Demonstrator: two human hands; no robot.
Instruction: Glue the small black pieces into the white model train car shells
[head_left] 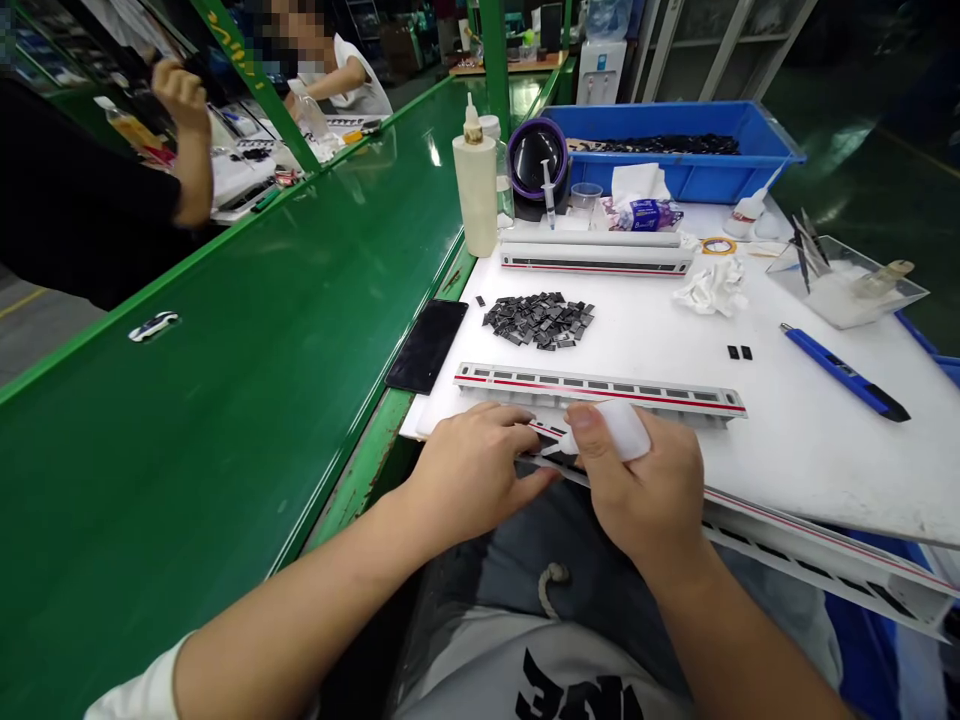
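My left hand [480, 470] is closed on the end of a white model train car shell [546, 430] with a red stripe, at the near table edge. My right hand [649, 480] grips a small white squeeze bottle [624, 428], its thin nozzle pointing left and down at the shell beside my left fingers. My right hand covers part of the shell. Just beyond both hands lies another train car shell [600, 388] with a row of windows. Farther back is a pile of small black pieces [538, 320], with two similar black pieces [739, 352] apart on the right.
A black phone [427, 345] lies at left, beside the green conveyor belt [247, 370]. A large glue bottle [475, 190], tissue pack [641, 212] and blue bin [675, 175] stand behind. A blue cutter knife [844, 372] lies right. Striped shells [832, 560] jut out at lower right. Co-workers sit across the belt.
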